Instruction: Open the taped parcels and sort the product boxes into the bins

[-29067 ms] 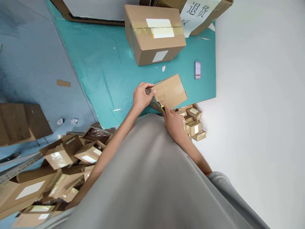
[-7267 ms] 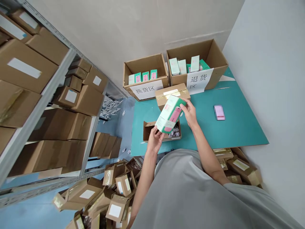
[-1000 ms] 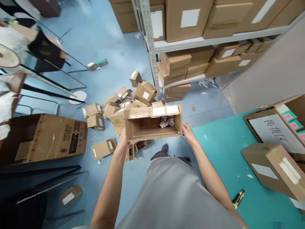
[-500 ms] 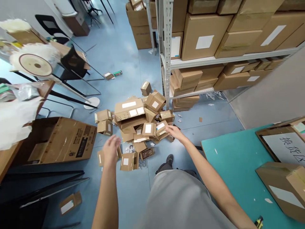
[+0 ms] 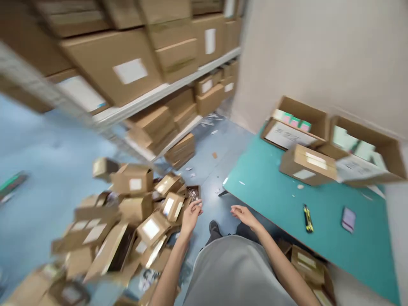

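My left hand (image 5: 191,216) hovers beside the heap of cardboard boxes on the floor, its fingers loosely bent and apart, with nothing visible in it. Nearest to it are a small carton with a white label (image 5: 172,207) and an open box of small brown pieces (image 5: 193,194). Between the heap and the teal table (image 5: 255,191), my right hand (image 5: 245,216) is held out in the air. Its fingers are half curled and apart, and they hold nothing I can see. On the table stands a closed brown box (image 5: 307,165) with white labels.
A metal shelf (image 5: 140,104) full of cartons stands at the left. On the table are two open boxes (image 5: 295,121) with small packs, a yellow-black utility knife (image 5: 308,219) and a small purple item (image 5: 348,219). More cartons (image 5: 307,265) sit under the table. Paper scraps litter the floor.
The view has swung right, toward the table and wall. My right hand has come away from a carton in the heap. My two hands are closer together now.
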Motion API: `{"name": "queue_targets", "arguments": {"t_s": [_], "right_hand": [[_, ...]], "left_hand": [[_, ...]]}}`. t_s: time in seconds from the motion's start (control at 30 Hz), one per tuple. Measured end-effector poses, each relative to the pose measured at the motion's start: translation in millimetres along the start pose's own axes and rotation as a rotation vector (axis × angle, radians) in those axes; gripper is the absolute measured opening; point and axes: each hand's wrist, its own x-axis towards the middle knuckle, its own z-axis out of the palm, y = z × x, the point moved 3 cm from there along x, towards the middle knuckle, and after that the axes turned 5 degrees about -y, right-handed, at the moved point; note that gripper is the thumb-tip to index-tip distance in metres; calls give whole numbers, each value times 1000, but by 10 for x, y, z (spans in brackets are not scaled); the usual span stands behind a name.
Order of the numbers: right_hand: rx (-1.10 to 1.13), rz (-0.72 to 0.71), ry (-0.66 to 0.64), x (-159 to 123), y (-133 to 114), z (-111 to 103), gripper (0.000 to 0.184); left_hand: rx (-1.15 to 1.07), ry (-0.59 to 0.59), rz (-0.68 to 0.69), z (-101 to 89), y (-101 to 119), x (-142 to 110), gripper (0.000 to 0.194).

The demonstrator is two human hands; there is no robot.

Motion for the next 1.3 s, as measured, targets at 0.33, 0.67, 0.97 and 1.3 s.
{"name": "queue_targets", "arguments": {"t_s": [0.33,0.67,0.97,1.3], "right_hand": [[321,-186,607,-880,575,-1738,59],[340,-254,798,-1413,1004,-3336,58],[487,-176,1062,-2281,1621,-3575,55],[822,86,1431,-2916,2077,-1726,45]], "left_hand": [[117,-548,27,2236,301,764,77],[230,-776,1,4330,161,306,75],[378,-985,-26,5538,269,-211,81],[742,-1438,0,5578,-102,-1040,89]]}}
